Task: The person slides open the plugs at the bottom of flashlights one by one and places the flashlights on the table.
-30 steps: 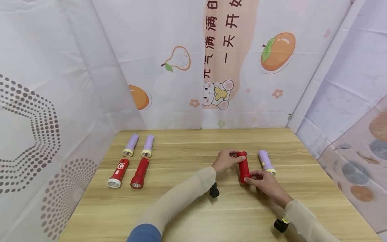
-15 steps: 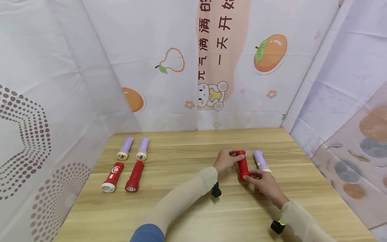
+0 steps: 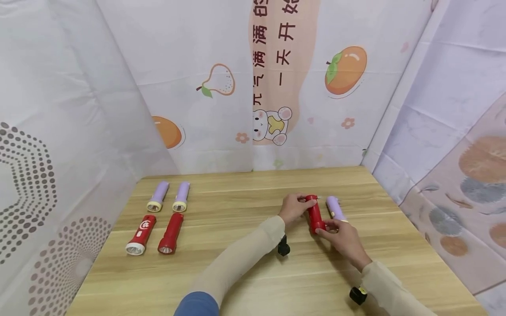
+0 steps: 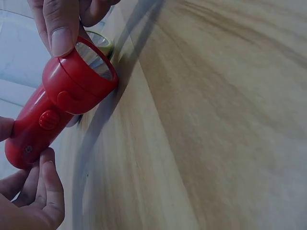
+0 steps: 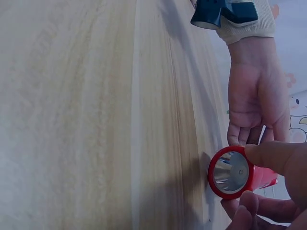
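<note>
Both of my hands hold one red flashlight (image 3: 315,214) over the right part of the table. My left hand (image 3: 293,208) pinches its tail end, thumb on one side and fingers on the other. At the lens end, my right hand (image 3: 345,241) grips the wide head. The flashlight's switch button (image 4: 49,120) shows in the left wrist view. Its silver reflector (image 5: 231,171) faces the camera in the right wrist view. Right beside it lies a purple flashlight (image 3: 334,206), its head end hidden behind my right hand.
At the table's left, two purple flashlights (image 3: 160,193) (image 3: 182,193) lie behind a red one with a white rim (image 3: 141,235) and an all-red one (image 3: 171,233). Printed curtains (image 3: 189,87) stand along the back and sides of the wooden table (image 3: 245,267).
The head view has swung slightly right, so everything sits farther left in it. The red flashlight tilts a little more, both hands still on it.
</note>
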`<control>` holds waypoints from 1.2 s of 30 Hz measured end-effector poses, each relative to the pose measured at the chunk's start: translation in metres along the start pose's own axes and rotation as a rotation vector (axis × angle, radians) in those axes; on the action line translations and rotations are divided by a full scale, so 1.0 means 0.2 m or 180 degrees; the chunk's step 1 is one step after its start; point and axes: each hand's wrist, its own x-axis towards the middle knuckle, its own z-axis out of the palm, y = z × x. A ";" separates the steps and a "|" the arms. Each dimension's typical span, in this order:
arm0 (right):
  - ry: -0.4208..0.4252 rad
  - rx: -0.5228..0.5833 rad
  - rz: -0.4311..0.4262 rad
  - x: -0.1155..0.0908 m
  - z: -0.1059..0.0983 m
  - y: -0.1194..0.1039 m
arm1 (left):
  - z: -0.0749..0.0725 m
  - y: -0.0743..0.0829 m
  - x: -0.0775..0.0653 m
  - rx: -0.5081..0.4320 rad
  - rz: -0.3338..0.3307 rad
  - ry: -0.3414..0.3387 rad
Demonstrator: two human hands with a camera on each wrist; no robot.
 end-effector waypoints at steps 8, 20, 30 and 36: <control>0.0059 -0.0211 -0.0019 0.02 -0.01 -0.01 | 0.03 -0.01 0.05 -0.0068 -0.0119 0.0005; 0.0190 -0.0453 -0.0204 0.05 -0.02 -0.02 | 0.05 -0.01 0.10 0.0203 -0.0287 0.0039; 0.0197 -0.0623 -0.0355 0.05 -0.02 -0.02 | 0.07 0.00 0.13 0.0358 -0.0380 0.0015; 0.0188 -0.0655 -0.0426 0.07 -0.03 -0.02 | 0.06 0.00 0.13 0.0449 -0.0341 -0.0053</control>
